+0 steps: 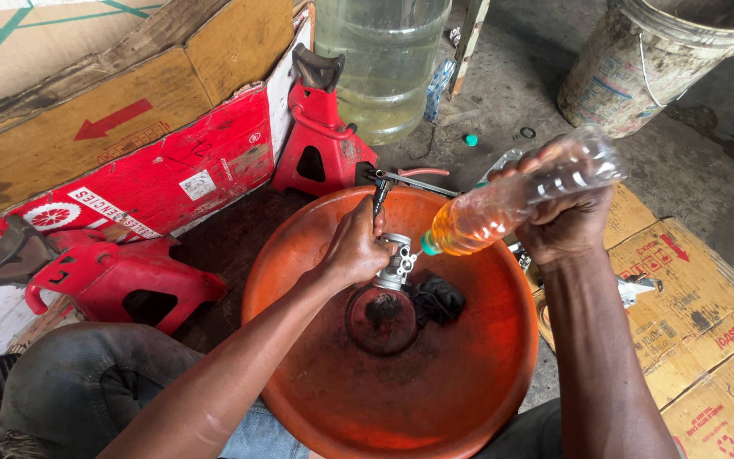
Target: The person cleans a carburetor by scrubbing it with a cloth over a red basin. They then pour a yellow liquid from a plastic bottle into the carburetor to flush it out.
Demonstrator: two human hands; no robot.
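My left hand (354, 248) grips a small silver metal engine part (398, 263) over a wide orange basin (469, 374). My right hand (567, 217) holds a clear plastic bottle (503, 204) of amber liquid, tilted down with its mouth right at the metal part. A black rag (437, 297) lies in the basin beside a dark round recess (381, 319) at its middle.
Two red jack stands (320, 136) (121, 276) stand left of the basin, backed by flattened cardboard (129, 119). A large clear water jug (380, 59), a dirty bucket (652, 59), pliers (414, 177) and cardboard boxes (698, 314) surround it. My knee (87, 382) is at lower left.
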